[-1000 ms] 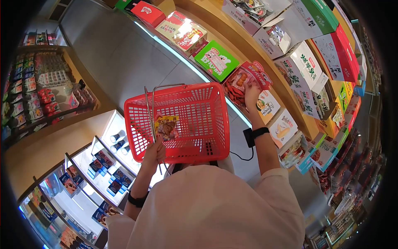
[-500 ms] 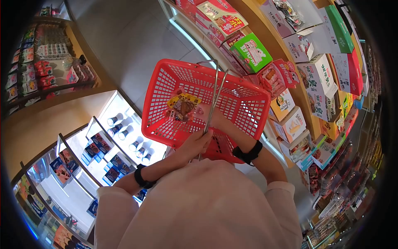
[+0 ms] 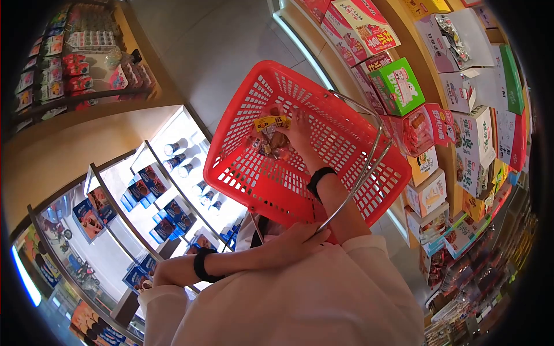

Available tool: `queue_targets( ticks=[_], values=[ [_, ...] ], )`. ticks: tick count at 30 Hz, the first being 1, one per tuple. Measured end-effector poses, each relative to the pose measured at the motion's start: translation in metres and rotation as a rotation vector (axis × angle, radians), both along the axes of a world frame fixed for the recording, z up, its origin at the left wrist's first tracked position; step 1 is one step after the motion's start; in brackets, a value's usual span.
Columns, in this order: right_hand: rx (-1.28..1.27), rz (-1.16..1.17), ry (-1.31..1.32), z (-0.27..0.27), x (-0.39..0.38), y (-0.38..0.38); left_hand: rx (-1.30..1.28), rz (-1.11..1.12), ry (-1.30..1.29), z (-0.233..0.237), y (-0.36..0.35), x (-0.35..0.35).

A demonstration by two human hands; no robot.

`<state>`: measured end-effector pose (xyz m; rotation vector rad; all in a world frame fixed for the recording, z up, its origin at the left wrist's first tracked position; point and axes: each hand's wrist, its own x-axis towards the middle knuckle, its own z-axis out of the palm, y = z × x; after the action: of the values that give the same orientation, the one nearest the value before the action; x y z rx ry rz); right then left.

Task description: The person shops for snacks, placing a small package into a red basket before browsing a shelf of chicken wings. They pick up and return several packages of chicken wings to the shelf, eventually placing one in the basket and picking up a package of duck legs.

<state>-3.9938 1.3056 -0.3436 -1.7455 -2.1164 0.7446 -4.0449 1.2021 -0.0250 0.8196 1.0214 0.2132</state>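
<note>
A red plastic shopping basket with slotted walls tilts in front of me. My left hand is closed around its metal handle, which is swung toward my body. Inside the basket is my right hand, with fingers stretched out and thumb apart. It is right beside several small snack packets piled on the basket floor. One of them has a yellow top with dark print. Whether the fingertips touch the packets is hard to make out.
Boxed snacks line the shelf on my right, among them a green box and a pink bag near the basket's rim. A lit display case with blue packages stands on my left. Farther back is a rack of bagged goods.
The basket has turned and its handle has swung down toward my body with my left hand. My right hand has reached farther into the basket, and its fingers now point away from me.
</note>
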Motion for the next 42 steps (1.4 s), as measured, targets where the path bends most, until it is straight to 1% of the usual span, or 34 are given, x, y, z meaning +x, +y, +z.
queue_targets(
  ticks=[2, 4, 5, 6, 7, 8, 10, 11, 12, 14, 16, 17, 18, 19, 21, 23, 25, 26, 27, 30, 32, 33, 35, 37, 39, 41, 42],
  values=[
    [-0.241, 0.040, 0.008, 0.001, -0.006, 0.004, -0.011, 0.009, -0.029, 0.001, -0.001, -0.002],
    [-0.469, 0.146, 0.043, 0.010, -0.005, 0.004, -0.059, -0.038, -0.038, 0.007, 0.008, -0.005],
    [-0.562, 0.191, 0.063, 0.005, -0.001, 0.000, -0.075, -0.060, -0.045, 0.008, 0.012, -0.005],
    [-0.659, 0.239, 0.084, 0.002, 0.003, -0.006, -0.078, -0.001, -0.040, 0.007, 0.011, -0.004],
    [-0.685, 0.266, 0.078, 0.000, 0.011, -0.011, -0.084, 0.057, -0.034, 0.003, 0.008, -0.003],
    [-0.698, 0.341, 0.001, -0.004, 0.022, -0.013, -0.091, 0.115, -0.028, 0.001, 0.005, -0.002],
    [-0.721, 0.485, -0.155, -0.010, 0.049, -0.014, -0.194, 0.115, -0.018, -0.001, 0.009, -0.005],
    [-0.695, 0.392, -0.249, 0.004, 0.063, -0.013, -0.247, 0.114, -0.014, -0.003, 0.011, -0.006],
    [-0.667, 0.300, -0.341, 0.019, 0.078, -0.012, -0.243, 0.129, -0.023, -0.004, 0.009, -0.005],
    [-0.448, 0.163, -0.259, 0.052, 0.098, -0.014, -0.235, 0.158, -0.036, -0.008, 0.005, -0.002],
    [-0.209, 0.096, -0.263, 0.039, 0.102, -0.023, -0.179, 0.152, -0.030, -0.014, -0.001, 0.002],
    [-0.073, 0.099, -0.309, 0.008, 0.096, -0.028, -0.146, 0.150, -0.025, -0.017, -0.001, 0.003],
    [0.064, 0.102, -0.352, -0.011, 0.089, -0.030, -0.133, 0.131, -0.017, -0.016, 0.001, 0.004],
    [-0.081, 0.165, -0.086, -0.004, 0.077, -0.029, -0.123, 0.112, -0.008, -0.012, 0.003, 0.005],
    [-0.348, 0.307, -0.153, 0.007, 0.040, -0.048, -0.099, 0.090, -0.006, -0.011, 0.003, 0.008],
    [-0.357, 0.395, -0.146, -0.008, 0.020, -0.080, -0.066, 0.082, -0.023, -0.012, 0.000, 0.013],
    [-0.416, 0.321, -0.112, -0.027, 0.011, -0.107, -0.109, 0.035, -0.018, -0.004, 0.003, 0.015],
    [-0.444, 0.283, -0.095, -0.029, 0.008, -0.113, -0.129, 0.011, -0.016, -0.002, 0.005, 0.015],
    [-0.452, 0.290, -0.074, -0.030, 0.013, -0.115, -0.128, 0.015, -0.004, -0.003, 0.005, 0.014],
    [-0.606, 0.513, -0.018, -0.021, 0.052, -0.100, -0.145, 0.039, 0.004, -0.003, 0.004, 0.016],
    [-0.728, 0.554, -0.133, -0.011, 0.089, -0.082, -0.183, 0.074, -0.011, -0.002, 0.006, 0.015],
    [-0.722, 0.484, -0.276, -0.013, 0.111, -0.076, -0.204, 0.090, -0.052, -0.004, 0.005, 0.015],
    [-0.596, 0.350, -0.434, -0.014, 0.130, -0.067, -0.249, 0.125, -0.127, -0.012, -0.001, 0.016],
    [-0.363, 0.226, -0.463, 0.017, 0.124, -0.048, -0.225, 0.105, -0.137, -0.009, 0.002, 0.018],
    [-0.275, 0.196, -0.107, 0.006, 0.106, -0.035, -0.203, 0.099, -0.152, -0.009, 0.002, 0.020],
    [-0.385, 0.013, 0.143, 0.010, 0.059, -0.024, -0.179, 0.108, -0.170, -0.011, 0.000, 0.021],
    [-0.355, 0.001, 0.190, 0.012, 0.039, -0.024, -0.160, 0.070, -0.140, -0.008, 0.003, 0.020]
  ],
)
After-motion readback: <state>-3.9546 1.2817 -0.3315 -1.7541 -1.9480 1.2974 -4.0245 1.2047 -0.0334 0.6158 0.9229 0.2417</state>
